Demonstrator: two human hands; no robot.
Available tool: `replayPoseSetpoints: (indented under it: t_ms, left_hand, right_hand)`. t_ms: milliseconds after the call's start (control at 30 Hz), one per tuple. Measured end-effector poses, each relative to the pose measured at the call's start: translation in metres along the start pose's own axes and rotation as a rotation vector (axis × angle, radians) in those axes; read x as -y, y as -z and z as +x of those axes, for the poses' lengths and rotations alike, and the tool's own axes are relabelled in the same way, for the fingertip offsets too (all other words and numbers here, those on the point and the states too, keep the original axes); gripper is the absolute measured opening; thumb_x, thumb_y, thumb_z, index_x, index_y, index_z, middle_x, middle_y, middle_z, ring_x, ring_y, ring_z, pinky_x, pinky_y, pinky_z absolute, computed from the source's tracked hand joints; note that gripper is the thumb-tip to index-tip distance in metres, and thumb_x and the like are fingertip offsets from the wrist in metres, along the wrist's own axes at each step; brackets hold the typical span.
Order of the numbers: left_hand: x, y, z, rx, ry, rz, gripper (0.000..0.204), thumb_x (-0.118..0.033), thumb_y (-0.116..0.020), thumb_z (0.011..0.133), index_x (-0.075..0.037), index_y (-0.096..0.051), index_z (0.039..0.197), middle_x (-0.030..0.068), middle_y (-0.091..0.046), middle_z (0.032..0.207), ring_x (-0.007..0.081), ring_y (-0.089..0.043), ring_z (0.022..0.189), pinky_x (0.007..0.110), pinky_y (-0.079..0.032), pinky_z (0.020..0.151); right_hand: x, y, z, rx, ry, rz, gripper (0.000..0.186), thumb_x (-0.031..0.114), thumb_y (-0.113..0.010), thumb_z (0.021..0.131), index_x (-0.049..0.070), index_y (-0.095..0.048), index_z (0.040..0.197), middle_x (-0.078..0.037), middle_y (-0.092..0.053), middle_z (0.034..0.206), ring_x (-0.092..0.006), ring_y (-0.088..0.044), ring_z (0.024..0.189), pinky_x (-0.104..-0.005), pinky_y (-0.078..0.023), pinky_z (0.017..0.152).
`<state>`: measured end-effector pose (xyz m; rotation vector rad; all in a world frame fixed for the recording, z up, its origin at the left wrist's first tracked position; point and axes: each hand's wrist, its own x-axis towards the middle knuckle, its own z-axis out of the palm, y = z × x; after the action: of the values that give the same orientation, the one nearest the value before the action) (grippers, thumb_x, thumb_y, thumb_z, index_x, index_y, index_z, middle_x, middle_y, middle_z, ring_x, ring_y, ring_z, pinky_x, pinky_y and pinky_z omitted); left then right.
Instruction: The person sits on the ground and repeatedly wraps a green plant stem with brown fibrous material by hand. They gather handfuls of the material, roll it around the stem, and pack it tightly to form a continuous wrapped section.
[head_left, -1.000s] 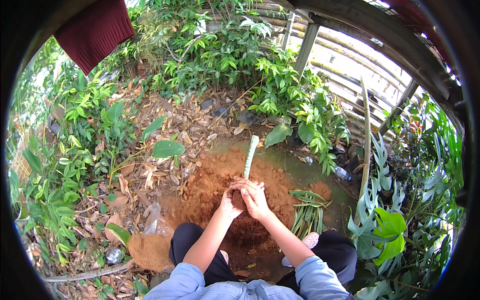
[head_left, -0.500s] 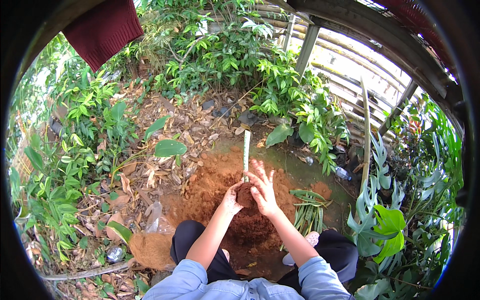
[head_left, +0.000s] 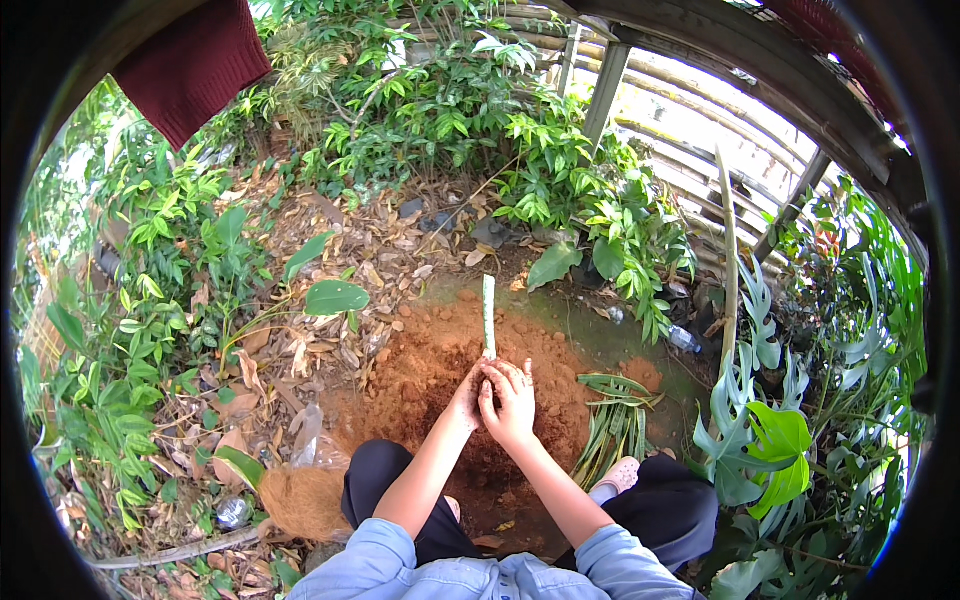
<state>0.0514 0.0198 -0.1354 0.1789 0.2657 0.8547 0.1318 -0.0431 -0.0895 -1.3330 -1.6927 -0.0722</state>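
Note:
A long, narrow green leaf cutting (head_left: 488, 315) with pale edges stands upright above a heap of reddish-brown soil (head_left: 545, 372). Around its lower end my left hand (head_left: 464, 398) is closed. My right hand (head_left: 511, 402) presses against the left one from the other side, its fingers curled over. Between the two palms the soil clump at the leaf's base is hidden. Both hands have dirt on them.
To the right of the soil lies a bunch of cut long leaves (head_left: 615, 420). Brown coir fibre (head_left: 303, 500) and a clear plastic bag (head_left: 310, 440) lie at left. Farther off are dry leaves, shrubs (head_left: 440, 130), a plastic bottle (head_left: 684, 339) and a bamboo fence (head_left: 690, 130).
My right hand has swung down and inward, its spread fingers now curled. Both hands have closed together over the soil clump, which showed before. The leaf cutting has dropped slightly toward me.

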Motion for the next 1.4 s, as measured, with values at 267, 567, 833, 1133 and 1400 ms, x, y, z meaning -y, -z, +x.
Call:
replayPoseSetpoints:
  t_ms: [267, 567, 833, 1133, 1400]
  left_hand:
    - [-0.001, 0.007, -0.006, 0.045, 0.041, 0.033, 0.033, -0.043, -0.052, 0.09, -0.01, -0.058, 0.089, 0.0028, -0.06, 0.082, 0.0135, -0.06, 0.078, 0.027, -0.052, 0.067]
    - [-0.017, 0.007, -0.016, 0.254, 0.123, 0.051, 0.059, -0.055, -0.049, 0.086, 0.001, -0.056, 0.1, 0.0148, -0.059, 0.104, 0.024, -0.058, 0.097, 0.038, -0.049, 0.083]
    - [0.03, -0.112, -0.046, -0.326, -0.616, -0.89, 0.045, -0.057, -0.05, 0.085, -0.012, -0.05, 0.085, 0.0024, -0.053, 0.079, 0.0168, -0.054, 0.081, 0.031, -0.046, 0.076]
    - [-0.009, 0.02, -0.003, 0.229, 0.016, 0.024, 0.052, -0.054, -0.05, 0.086, -0.004, -0.054, 0.096, 0.0081, -0.059, 0.088, 0.0211, -0.057, 0.093, 0.037, -0.048, 0.08]
    - [-0.005, -0.021, -0.007, 0.197, -0.131, 0.123, 0.057, -0.054, -0.039, 0.091, -0.005, -0.047, 0.121, 0.0157, -0.049, 0.124, 0.0275, -0.051, 0.112, 0.043, -0.044, 0.093]
  right_hand:
    - [0.007, -0.013, -0.01, -0.099, 0.05, -0.16, 0.032, 0.018, -0.058, 0.075, 0.005, -0.06, 0.104, -0.012, -0.056, 0.106, -0.0283, -0.052, 0.11, -0.0536, -0.023, 0.106]
    - [0.009, -0.023, -0.001, -0.118, 0.149, -0.073, 0.031, 0.019, -0.058, 0.071, 0.001, -0.061, 0.096, -0.015, -0.058, 0.097, -0.0315, -0.056, 0.096, -0.0521, -0.029, 0.103]
    - [0.019, -0.025, 0.003, -0.096, 0.187, -0.209, 0.037, 0.026, -0.062, 0.07, 0.002, -0.062, 0.098, -0.013, -0.058, 0.099, -0.0278, -0.056, 0.098, -0.0543, -0.03, 0.102]
    - [0.017, -0.011, 0.008, -0.138, 0.38, -0.021, 0.042, 0.02, -0.055, 0.064, -0.007, -0.055, 0.096, -0.024, -0.051, 0.099, -0.0433, -0.049, 0.096, -0.0556, -0.037, 0.093]
    - [0.024, 0.062, 0.038, 0.261, 0.227, -0.155, 0.063, 0.045, -0.051, 0.081, 0.012, -0.039, 0.133, -0.014, -0.037, 0.137, -0.0302, -0.025, 0.134, -0.0533, -0.004, 0.109]
